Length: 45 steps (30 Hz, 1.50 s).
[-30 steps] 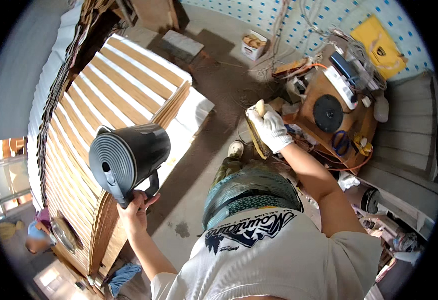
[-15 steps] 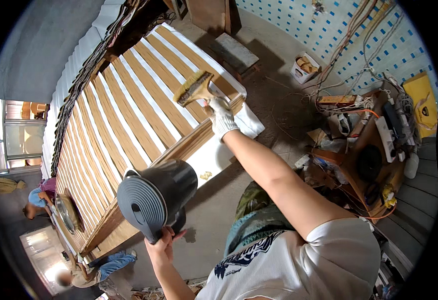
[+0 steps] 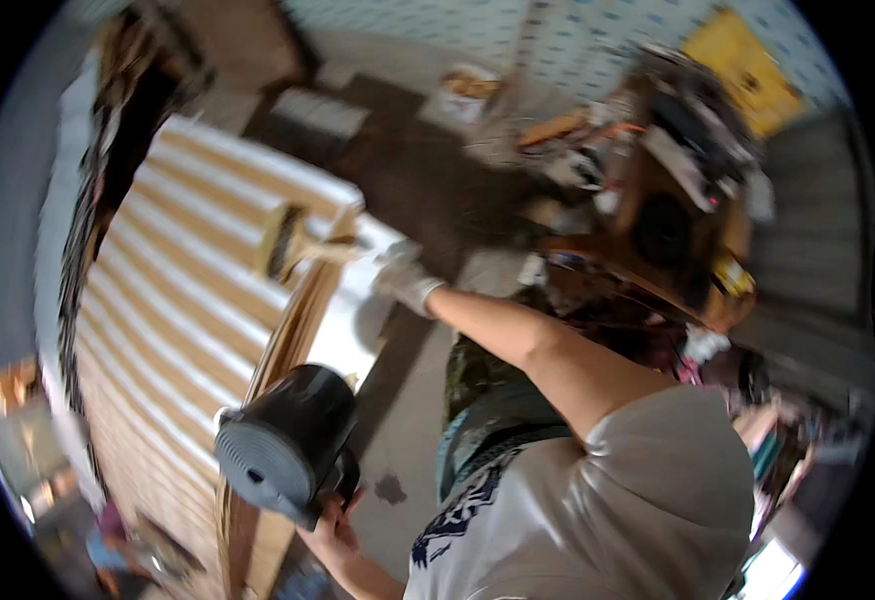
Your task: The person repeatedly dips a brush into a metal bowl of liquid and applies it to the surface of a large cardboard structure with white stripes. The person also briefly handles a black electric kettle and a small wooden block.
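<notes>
My left hand [image 3: 334, 535] is closed around the handle of the dark pitcher [image 3: 303, 425]; the brush [image 3: 296, 245] is over the edge of the striped stack [image 3: 173, 285]; my gloved right hand [image 3: 405, 280] is at its handle end, grip unclear through blur.

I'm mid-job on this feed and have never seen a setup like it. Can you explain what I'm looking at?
There's no machine here: you see a person's own hands, from a wide fisheye camera on their head, looking down. That's why edges bend and the corners are black.

The left hand holds a dark jug by its handle. The right hand, in a white glove, is at the handle end of a wide brush; blur hides whether it grips it. The brush head is over a stack of brown-and-white striped sheets. To the right is a cluttered wooden table.
</notes>
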Each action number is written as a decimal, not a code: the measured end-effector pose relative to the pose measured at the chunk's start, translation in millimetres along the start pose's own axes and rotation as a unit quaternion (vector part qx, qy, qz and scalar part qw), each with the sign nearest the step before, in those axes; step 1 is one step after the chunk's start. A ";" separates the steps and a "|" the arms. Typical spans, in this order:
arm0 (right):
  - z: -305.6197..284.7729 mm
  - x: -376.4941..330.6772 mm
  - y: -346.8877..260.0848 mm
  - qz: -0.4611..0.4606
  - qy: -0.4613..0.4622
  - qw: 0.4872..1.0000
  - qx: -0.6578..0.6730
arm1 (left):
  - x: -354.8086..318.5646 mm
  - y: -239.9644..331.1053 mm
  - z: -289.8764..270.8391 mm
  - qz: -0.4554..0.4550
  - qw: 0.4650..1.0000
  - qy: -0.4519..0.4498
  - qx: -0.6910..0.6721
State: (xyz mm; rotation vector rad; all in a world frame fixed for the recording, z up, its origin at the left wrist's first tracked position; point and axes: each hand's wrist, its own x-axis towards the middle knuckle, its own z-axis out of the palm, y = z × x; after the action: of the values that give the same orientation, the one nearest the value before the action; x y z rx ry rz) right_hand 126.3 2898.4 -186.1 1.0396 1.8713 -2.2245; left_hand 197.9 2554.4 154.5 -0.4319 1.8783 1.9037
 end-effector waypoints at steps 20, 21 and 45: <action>-355.3 -346.7 -99.3 0.190 0.513 0.729 -0.412 | 24.4 33.2 142.5 0.004 0.972 -0.225 0.067; -353.0 -348.9 -98.4 0.175 0.499 0.724 -0.443 | 26.1 33.7 144.2 -0.001 0.968 -0.242 0.072; -506.9 -455.7 -192.3 0.219 0.152 0.420 -0.867 | 33.1 25.3 182.7 -0.024 0.912 -0.376 0.162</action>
State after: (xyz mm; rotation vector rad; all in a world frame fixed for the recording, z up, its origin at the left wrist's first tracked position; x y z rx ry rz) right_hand 621.2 3232.9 194.4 0.9259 2.0781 0.7185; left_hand 170.6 2739.5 165.9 0.3279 1.5634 1.3829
